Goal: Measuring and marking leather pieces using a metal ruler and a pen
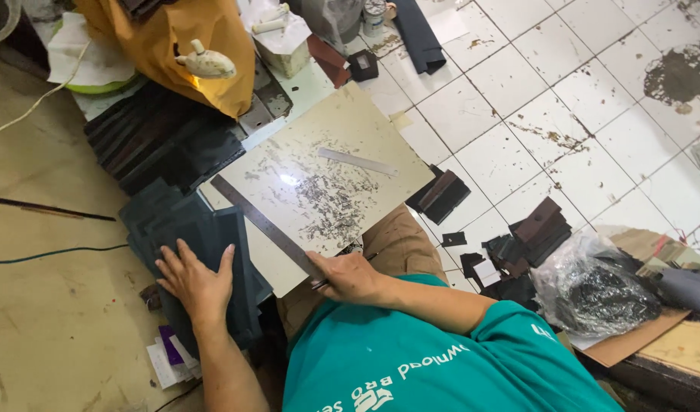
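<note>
Person seated on tiled floor, cutting board [331, 172] propped across the lap. Left hand [196, 281] lies flat, fingers spread, on top of a stack of dark sheets [213, 252] just left of the board — palm pressing, nothing gripped. Right hand [348, 276] rests at the board's near edge, fingers curled round the lower end of a long metal ruler [266, 226] that runs diagonally up across the board; a thin dark tool seems tucked under the same fingers, too small to tell what. A shorter pale strip [358, 162] lies loose higher on the board, among dark scraps and score marks.

Judged step: picking the next sheet off the stack — the board carries no sheet yet. The next move would call for the left fingers to peel one sheet free of those beneath and slide it onto the board, with the ruler lifted clear.

Cut dark pieces [537, 229] lie piled on the tiles to the right, near a plastic bag [594, 290].
</note>
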